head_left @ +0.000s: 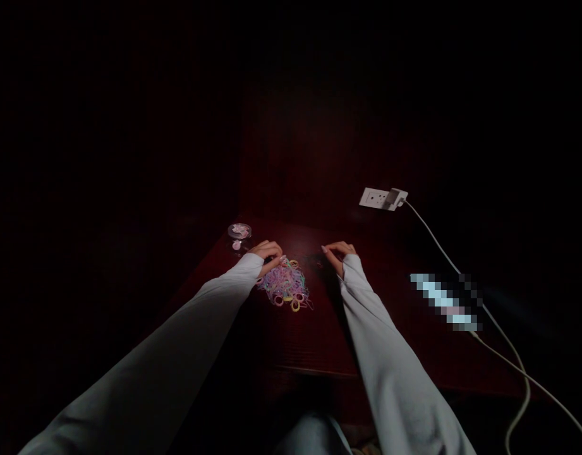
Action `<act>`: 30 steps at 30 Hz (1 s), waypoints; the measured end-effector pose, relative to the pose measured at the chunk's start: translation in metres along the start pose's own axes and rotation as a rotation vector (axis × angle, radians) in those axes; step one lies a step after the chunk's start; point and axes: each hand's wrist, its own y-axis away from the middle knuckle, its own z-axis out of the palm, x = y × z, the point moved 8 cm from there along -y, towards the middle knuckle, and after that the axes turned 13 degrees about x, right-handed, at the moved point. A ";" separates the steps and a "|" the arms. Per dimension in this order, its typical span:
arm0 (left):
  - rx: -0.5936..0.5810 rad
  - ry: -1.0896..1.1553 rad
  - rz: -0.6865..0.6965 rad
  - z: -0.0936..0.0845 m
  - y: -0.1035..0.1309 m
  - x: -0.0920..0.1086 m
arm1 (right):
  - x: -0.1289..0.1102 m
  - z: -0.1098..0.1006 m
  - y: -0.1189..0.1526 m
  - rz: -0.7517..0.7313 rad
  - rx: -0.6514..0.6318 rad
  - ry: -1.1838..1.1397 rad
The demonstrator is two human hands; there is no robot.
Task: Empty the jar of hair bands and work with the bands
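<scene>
A pile of small elastic hair ties (284,282) in pink, purple, yellow and green lies on the dark red table. My left hand (270,251) rests at the pile's upper left edge, its thumb and fingers drawn together; what they hold, if anything, is too small to make out. To the right of the pile, my right hand (339,251) has thumb and forefinger closed in a pinch. Some dim, thin shapes lie near its fingertips, but the darkness hides whether anything is in the pinch. Long pale sleeves cover both arms.
A clear round container (240,231) with pinkish pieces stands behind my left hand. A wall socket (375,198) holds a white charger (395,198). Its cable (435,237) runs down the right side, near a pixelated, bright object (442,300). The table's front edge (314,371) is close to me.
</scene>
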 end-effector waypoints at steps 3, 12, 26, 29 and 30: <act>-0.001 -0.024 0.020 -0.001 -0.002 0.010 | 0.001 -0.006 0.001 0.033 0.022 0.000; -0.058 -0.101 -0.033 -0.001 -0.004 0.024 | -0.038 0.052 0.036 -0.112 -0.281 -0.071; -0.031 -0.094 -0.037 0.000 -0.006 0.024 | -0.033 0.048 0.030 -0.066 -0.253 -0.055; -0.035 -0.094 -0.035 0.002 -0.006 0.025 | -0.031 0.050 0.031 -0.052 -0.248 -0.064; -0.038 -0.095 -0.038 0.003 -0.006 0.024 | -0.032 0.051 0.033 -0.062 -0.248 -0.071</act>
